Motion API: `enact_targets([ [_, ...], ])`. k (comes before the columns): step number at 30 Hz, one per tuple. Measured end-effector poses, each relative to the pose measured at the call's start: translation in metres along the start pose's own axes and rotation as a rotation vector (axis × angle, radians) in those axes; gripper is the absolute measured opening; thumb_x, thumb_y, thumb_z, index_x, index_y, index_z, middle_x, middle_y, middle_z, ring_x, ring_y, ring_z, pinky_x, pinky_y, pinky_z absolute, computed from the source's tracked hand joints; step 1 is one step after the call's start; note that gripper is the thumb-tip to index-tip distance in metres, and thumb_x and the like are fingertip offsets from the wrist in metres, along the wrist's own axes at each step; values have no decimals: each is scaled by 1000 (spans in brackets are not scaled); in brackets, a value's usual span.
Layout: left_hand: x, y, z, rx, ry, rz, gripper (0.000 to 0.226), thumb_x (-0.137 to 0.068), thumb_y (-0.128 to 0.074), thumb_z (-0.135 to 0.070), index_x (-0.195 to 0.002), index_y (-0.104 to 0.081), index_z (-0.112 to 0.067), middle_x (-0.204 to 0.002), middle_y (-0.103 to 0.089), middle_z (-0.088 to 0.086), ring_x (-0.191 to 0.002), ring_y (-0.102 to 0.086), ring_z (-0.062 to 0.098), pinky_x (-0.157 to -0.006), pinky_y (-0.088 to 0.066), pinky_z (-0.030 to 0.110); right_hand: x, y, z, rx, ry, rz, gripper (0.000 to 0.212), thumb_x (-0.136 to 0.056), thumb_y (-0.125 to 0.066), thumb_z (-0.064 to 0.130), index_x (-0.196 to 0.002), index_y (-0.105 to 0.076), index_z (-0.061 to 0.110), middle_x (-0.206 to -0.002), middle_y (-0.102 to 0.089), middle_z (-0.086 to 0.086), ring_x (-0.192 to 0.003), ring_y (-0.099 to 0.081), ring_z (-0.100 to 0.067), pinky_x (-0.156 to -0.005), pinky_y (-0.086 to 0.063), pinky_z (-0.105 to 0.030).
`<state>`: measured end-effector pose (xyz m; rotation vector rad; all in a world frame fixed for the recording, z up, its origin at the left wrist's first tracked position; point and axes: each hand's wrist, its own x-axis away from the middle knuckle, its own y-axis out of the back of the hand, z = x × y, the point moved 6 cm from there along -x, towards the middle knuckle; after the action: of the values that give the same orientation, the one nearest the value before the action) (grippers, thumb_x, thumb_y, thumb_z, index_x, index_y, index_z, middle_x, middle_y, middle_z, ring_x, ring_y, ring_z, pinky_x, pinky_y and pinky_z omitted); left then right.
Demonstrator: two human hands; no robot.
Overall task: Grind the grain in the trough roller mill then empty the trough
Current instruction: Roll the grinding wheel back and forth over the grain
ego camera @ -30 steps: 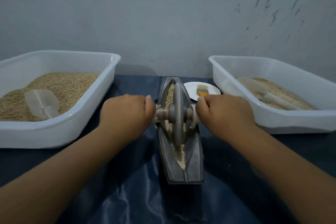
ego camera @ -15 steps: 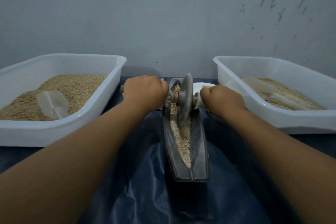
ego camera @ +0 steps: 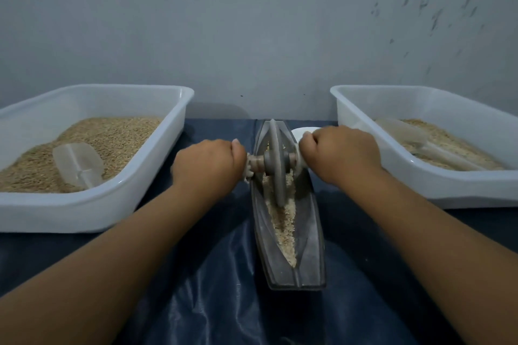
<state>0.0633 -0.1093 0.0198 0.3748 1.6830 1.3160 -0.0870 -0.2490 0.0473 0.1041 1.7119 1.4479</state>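
Outside the left hand (ego camera: 208, 166): a white tub (ego camera: 157, 173) of whole grain with a clear scoop (ego camera: 78, 164). Left hand curled round the left axle handle, right hand (ego camera: 340, 154) curled round the right one, roller wheel (ego camera: 276, 165) between them in the trough (ego camera: 311, 246). Pulled back from the far end reached half a second ago, now mid-trough, leaving crushed grain (ego camera: 283, 228) nearer the body. Grinding stroke probably ongoing; trough not yet emptied. Beyond the right hand: a second tub (ego camera: 437, 185) of meal.
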Motion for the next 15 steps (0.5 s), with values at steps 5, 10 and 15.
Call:
enact_targets([
  [5,-11,-1,-7,72,21,150,36,-92,-50,-13,-126,-40,-5,-92,-56,9,-76,-57,29,-65,-54,43,-19,-8,-2,-18,-38,27,47,-92,-31,36,-52,-45,16,-54,-46,-3,-49,-40,-18,-48,-21,-27],
  [10,22,16,-8,68,-69,13,46,-95,-11,-35,-73,-46,-15,-61,-43,-4,-54,-44,18,-55,-39,29,32,16,-1,53,50,10,46,-91,-21,40,-53,-39,21,-51,-38,3,-48,-37,-15,-47,-17,-27],
  [15,40,34,-10,71,-139,-52,57,-87,5,-43,-63,-41,-20,-54,-40,-5,-47,-39,15,-48,-35,27,56,27,-3,88,31,10,53,-89,-11,47,-52,-40,22,-48,-39,4,-45,-34,-11,-46,-18,-26],
])
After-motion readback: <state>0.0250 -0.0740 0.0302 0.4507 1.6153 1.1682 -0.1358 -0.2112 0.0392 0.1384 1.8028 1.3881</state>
